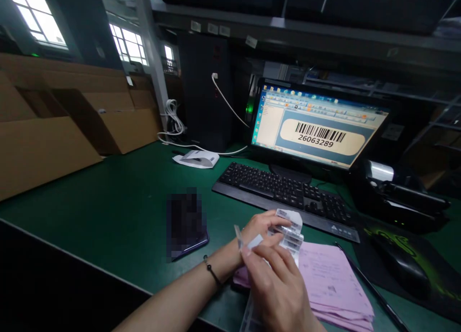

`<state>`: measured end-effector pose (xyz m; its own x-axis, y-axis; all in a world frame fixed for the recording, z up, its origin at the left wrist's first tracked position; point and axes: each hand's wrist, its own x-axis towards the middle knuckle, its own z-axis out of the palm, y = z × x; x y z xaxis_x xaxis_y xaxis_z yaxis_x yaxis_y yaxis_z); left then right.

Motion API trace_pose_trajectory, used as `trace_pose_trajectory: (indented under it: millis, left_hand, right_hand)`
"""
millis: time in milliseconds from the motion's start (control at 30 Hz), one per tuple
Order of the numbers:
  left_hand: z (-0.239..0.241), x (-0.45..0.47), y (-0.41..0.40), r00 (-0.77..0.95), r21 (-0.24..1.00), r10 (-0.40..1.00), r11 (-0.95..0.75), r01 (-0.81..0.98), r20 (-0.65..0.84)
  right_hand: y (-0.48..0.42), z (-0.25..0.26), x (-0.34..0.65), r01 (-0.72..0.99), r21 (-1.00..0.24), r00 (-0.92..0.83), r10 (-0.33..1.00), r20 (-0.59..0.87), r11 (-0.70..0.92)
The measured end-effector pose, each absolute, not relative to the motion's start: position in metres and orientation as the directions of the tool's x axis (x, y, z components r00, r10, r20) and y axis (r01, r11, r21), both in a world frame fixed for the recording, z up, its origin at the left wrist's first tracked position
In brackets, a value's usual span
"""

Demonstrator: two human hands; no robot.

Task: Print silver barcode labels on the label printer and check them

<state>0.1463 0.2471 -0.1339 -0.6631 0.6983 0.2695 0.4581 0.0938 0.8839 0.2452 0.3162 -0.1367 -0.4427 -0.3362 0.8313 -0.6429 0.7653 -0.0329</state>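
Note:
My left hand point(264, 226) reaches across the front of the keyboard, its fingers closed on a curled strip of printed barcode labels point(293, 221). In front of it, my right hand point(277, 284) is closed in a pinch, thumb against index finger. A small clear-edged label point(237, 233) sticks up from that pinch, close to my left wrist. Part of the strip is hidden behind my right hand. Below both hands lies a stack of pink printed sheets point(331, 279). More clear strip shows at the bottom edge, under my right hand.
Behind are a black keyboard point(273, 188) and a monitor point(317, 130) showing a barcode. A label printer point(399, 193) and mouse point(401, 265) stand right, with a pen point(374, 289) beside the sheets. A phone point(190, 243) lies left; cardboard boxes point(46, 149) stand farther left.

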Motion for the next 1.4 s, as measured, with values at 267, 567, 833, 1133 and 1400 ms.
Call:
trace_pose_trajectory:
  millis: [267,567,833,1133,1400]
  left_hand:
    - [-0.131,0.148,0.247,-0.721,0.914,0.609,-0.015,0.405,0.33]
    - [-0.133,0.15,0.247,-0.721,0.941,0.631,-0.043,0.335,0.285]
    - [-0.134,0.149,0.246,-0.727,0.952,0.638,-0.033,0.304,0.255]
    - [-0.136,0.15,0.245,-0.719,0.957,0.655,-0.02,0.29,0.232]
    - [-0.132,0.151,0.246,-0.735,0.969,0.642,-0.048,0.242,0.216]
  right_hand:
    - [0.331,-0.135,0.261,-0.372,-0.811,-0.667,0.477,0.572,0.452]
    - [0.375,-0.119,0.219,-0.277,-0.881,-0.738,0.672,-0.06,-0.383]
    - [0.367,-0.123,0.211,-0.264,-0.77,-0.827,0.547,-0.13,-0.581]
    - [0.371,-0.124,0.211,-0.267,-0.81,-0.802,0.587,-0.113,-0.522]
    - [0.371,-0.128,0.209,-0.267,-0.813,-0.793,0.597,-0.12,-0.518]
